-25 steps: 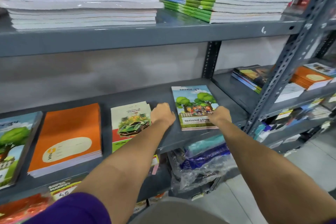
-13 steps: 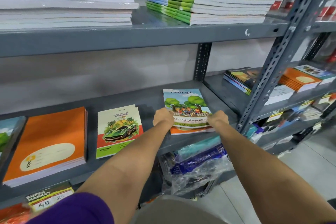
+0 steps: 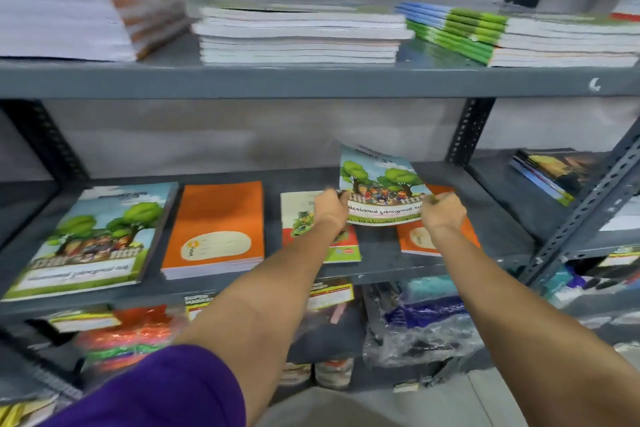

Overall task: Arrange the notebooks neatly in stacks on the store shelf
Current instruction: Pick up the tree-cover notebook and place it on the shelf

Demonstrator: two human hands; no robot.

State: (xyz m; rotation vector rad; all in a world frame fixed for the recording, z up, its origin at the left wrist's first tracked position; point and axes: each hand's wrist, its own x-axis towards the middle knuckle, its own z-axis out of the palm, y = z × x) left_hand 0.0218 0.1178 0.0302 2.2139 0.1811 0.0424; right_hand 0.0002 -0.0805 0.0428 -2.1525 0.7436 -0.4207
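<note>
A tree-cover notebook [image 3: 379,185] is tilted up off the middle shelf [image 3: 491,218], its near edge raised. My left hand [image 3: 330,210] grips its near left corner and my right hand [image 3: 443,211] grips its near right corner. Under it lies an orange notebook [image 3: 415,239], partly uncovered. To the left on the same shelf lie a car-cover notebook [image 3: 298,218], partly behind my left wrist, an orange stack [image 3: 216,225] and a stack with the same tree cover [image 3: 93,236].
The upper shelf [image 3: 311,80] carries white-edged stacks [image 3: 298,35] and a green-and-blue-spined stack [image 3: 519,38]. A slotted upright [image 3: 581,215] stands at the right, with more books [image 3: 550,173] behind it. Plastic-wrapped packs [image 3: 419,322] sit below.
Both hands have lifted the tree-cover notebook off the shelf and tilted it up, which uncovered the orange notebook beneath. The view has shifted left, bringing the left tree-cover stack into sight.
</note>
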